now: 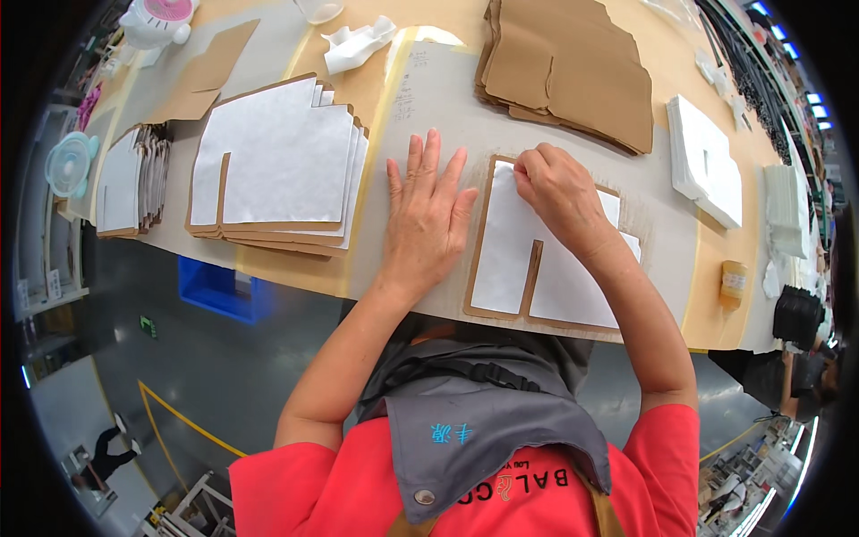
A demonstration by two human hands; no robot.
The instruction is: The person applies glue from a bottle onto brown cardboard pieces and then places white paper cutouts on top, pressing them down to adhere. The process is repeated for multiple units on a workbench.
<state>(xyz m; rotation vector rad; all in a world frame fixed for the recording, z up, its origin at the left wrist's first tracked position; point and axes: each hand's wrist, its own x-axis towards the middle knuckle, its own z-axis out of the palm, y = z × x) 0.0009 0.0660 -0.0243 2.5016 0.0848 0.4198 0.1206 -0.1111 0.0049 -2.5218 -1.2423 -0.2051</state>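
While a stack of white-faced card pieces [277, 166] waits at the far left of the worktop [429, 89], the left hand [428, 210] lies flat beside the work, fingers spread — gripping nothing. Just right of it sits the brown card panel [501, 300] with its white sheet [559, 268], which looks thin, light and easily creased, best taken by an edge. Bent at the wrist, the right hand [557, 190] pinches the sheet's upper corner, fingertips together.
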